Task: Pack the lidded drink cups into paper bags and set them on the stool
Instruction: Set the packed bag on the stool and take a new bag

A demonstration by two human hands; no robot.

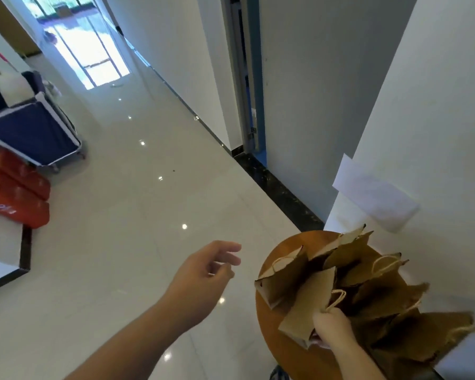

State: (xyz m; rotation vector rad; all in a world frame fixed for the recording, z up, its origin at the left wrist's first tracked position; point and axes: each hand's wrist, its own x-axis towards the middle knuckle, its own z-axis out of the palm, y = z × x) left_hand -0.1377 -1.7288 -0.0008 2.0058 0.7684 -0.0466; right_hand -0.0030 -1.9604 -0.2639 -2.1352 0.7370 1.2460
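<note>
On the round wooden stool [284,243] at the lower right, against the white wall, several brown paper bags [368,283] stood crowded together, their tops splayed open and their twine loops sticking up. The person's right hand [331,329] reached in from below. Its fingers [324,318] were curled tight on the top of the front bag [305,305], with the twine handle [337,299] looping out just above the knuckles. That bag leaned outward near the stool's front edge, and whether its base sat fully on the wood could not be told.

The left hand [203,272] hung over the tiled floor [148,209] just left of the stool, fingers loose and apart, holding nothing.

None of the lidded drink cups could be seen, because the bags' walls hid whatever was inside. By the look of it the task was far along: most of the stool's top was taken up by bags, and the step in hand seemed to be placing or straightening the front one. No loose cup or flat bag showed anywhere, so how much packing remained could not be judged.

Farther off on the left stood a blue cart [36,127] and a stack of red boxes [17,198]. A white sheet of paper [373,193] hung on the wall above the stool.
</note>
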